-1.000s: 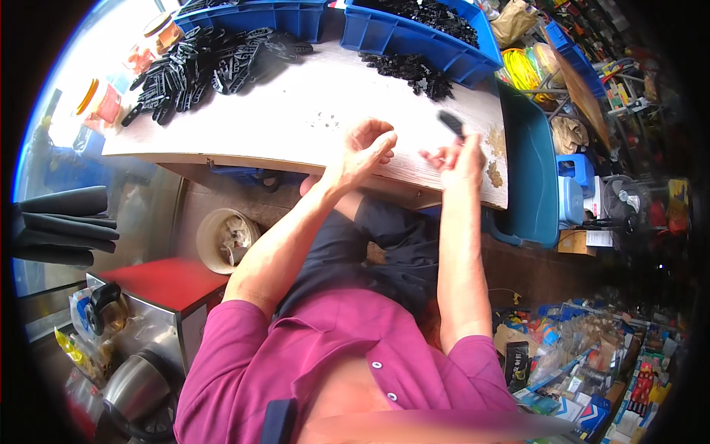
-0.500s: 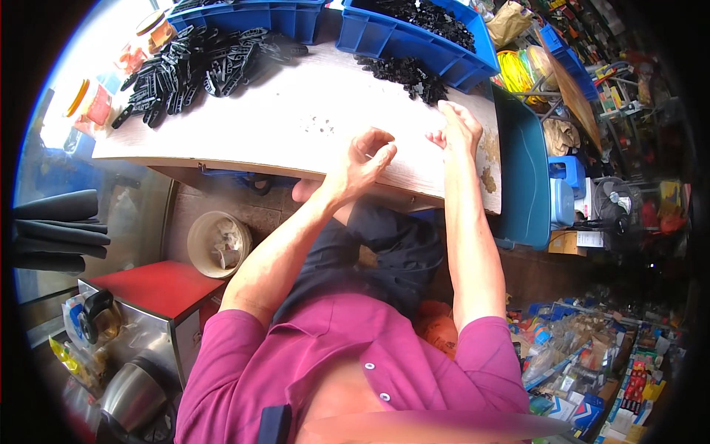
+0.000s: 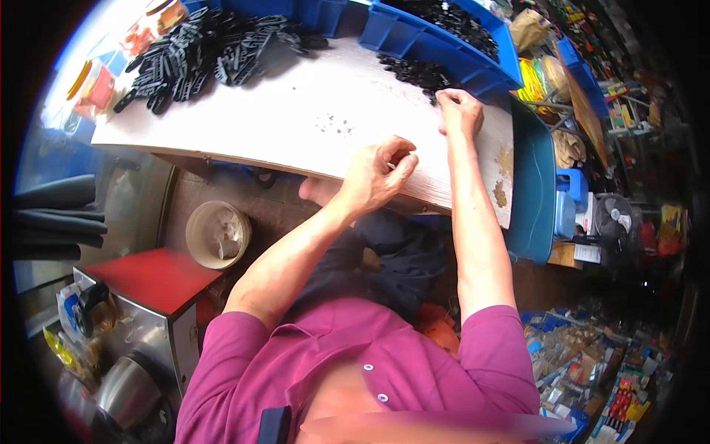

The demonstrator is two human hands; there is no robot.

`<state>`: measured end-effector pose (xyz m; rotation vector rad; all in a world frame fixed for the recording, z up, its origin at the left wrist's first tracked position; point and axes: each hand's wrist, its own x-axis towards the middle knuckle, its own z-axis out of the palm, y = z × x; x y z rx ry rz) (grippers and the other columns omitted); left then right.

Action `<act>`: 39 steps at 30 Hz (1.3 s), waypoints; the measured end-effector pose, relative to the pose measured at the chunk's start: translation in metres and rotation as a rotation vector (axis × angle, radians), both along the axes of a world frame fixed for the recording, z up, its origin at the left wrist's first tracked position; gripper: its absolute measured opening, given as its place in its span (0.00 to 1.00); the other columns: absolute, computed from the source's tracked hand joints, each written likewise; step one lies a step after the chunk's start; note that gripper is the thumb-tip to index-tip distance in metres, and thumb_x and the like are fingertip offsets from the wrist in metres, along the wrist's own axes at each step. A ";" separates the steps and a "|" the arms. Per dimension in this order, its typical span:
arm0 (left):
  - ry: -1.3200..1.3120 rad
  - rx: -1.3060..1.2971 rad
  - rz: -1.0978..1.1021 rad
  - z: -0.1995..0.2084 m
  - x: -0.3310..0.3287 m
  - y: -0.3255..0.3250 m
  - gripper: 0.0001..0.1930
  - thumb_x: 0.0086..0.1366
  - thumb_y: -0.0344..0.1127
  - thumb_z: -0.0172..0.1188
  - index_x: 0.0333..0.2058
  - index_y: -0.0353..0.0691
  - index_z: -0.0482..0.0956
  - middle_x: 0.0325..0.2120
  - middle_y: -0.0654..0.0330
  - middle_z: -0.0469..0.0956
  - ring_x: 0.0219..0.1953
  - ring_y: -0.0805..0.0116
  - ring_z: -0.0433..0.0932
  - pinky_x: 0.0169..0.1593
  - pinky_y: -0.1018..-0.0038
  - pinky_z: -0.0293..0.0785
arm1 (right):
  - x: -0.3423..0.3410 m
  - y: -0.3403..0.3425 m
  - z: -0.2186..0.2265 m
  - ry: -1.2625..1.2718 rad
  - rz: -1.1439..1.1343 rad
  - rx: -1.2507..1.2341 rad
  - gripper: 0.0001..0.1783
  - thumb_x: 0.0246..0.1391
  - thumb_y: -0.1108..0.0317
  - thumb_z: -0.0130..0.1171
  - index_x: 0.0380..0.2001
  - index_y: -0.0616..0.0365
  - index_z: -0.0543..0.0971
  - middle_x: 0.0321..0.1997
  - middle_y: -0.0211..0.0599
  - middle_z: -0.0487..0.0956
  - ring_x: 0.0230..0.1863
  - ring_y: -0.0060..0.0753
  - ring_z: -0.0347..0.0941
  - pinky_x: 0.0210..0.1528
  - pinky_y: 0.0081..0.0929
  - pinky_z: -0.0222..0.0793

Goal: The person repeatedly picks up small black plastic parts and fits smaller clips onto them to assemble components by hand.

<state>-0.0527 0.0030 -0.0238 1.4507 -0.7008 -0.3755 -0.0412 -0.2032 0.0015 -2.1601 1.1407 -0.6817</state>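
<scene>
At the small parts (image 3: 414, 72): the right hand (image 3: 462, 115) now has its fingertips at the heap's near edge; a second ago it was nearer the person, over the worktop (image 3: 296, 111), with a dark piece at its fingers, and that piece no longer shows there.
Work: judging by this, the right hand is between pieces, busy at the heap.
Right grip: fingers bunched and bent; cannot tell whether they pinch a part.
Right arm: stretched almost straight forward over the worktop's right side.
Left hand (image 3: 377, 174): by the front edge, fingers curled toward the thumb; cannot tell whether its grip pinches anything.
Left arm: slanting forward and to the right.
Heap: on the worktop, just in front of the blue bin (image 3: 484, 79), well apart from the long pieces (image 3: 177, 63) at far left.
</scene>
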 end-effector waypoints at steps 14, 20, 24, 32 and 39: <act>-0.050 -0.024 0.034 0.000 0.000 0.000 0.11 0.61 0.34 0.59 0.37 0.31 0.78 0.30 0.52 0.81 0.33 0.65 0.81 0.38 0.71 0.76 | -0.008 -0.005 -0.003 -0.010 0.011 0.128 0.12 0.44 0.63 0.68 0.31 0.60 0.84 0.25 0.35 0.80 0.20 0.25 0.75 0.16 0.22 0.75; -0.044 -0.008 -0.001 0.000 0.000 -0.001 0.11 0.62 0.34 0.58 0.38 0.31 0.78 0.29 0.52 0.81 0.32 0.66 0.80 0.37 0.72 0.76 | -0.011 -0.003 0.000 0.008 0.014 0.113 0.11 0.44 0.65 0.68 0.31 0.61 0.84 0.25 0.35 0.80 0.21 0.25 0.75 0.15 0.22 0.74; 0.006 -0.043 0.007 0.001 -0.002 -0.003 0.13 0.62 0.35 0.57 0.40 0.31 0.78 0.32 0.50 0.81 0.35 0.63 0.81 0.40 0.70 0.76 | -0.017 -0.018 -0.008 -0.168 0.081 0.296 0.10 0.48 0.67 0.67 0.28 0.64 0.82 0.21 0.31 0.77 0.16 0.23 0.70 0.16 0.22 0.72; -0.077 -0.034 0.066 0.003 -0.002 -0.004 0.11 0.60 0.33 0.59 0.38 0.32 0.78 0.29 0.48 0.81 0.32 0.60 0.82 0.38 0.70 0.76 | -0.034 -0.019 -0.006 -0.285 0.036 0.575 0.09 0.52 0.68 0.64 0.32 0.63 0.78 0.15 0.26 0.71 0.10 0.15 0.60 0.18 0.25 0.75; 0.048 0.013 0.069 -0.003 0.010 -0.020 0.16 0.61 0.35 0.57 0.45 0.32 0.75 0.32 0.49 0.81 0.32 0.62 0.81 0.37 0.71 0.77 | -0.050 -0.002 -0.010 -0.416 0.142 0.721 0.10 0.51 0.68 0.64 0.33 0.63 0.76 0.09 0.25 0.65 0.08 0.18 0.61 0.19 0.29 0.76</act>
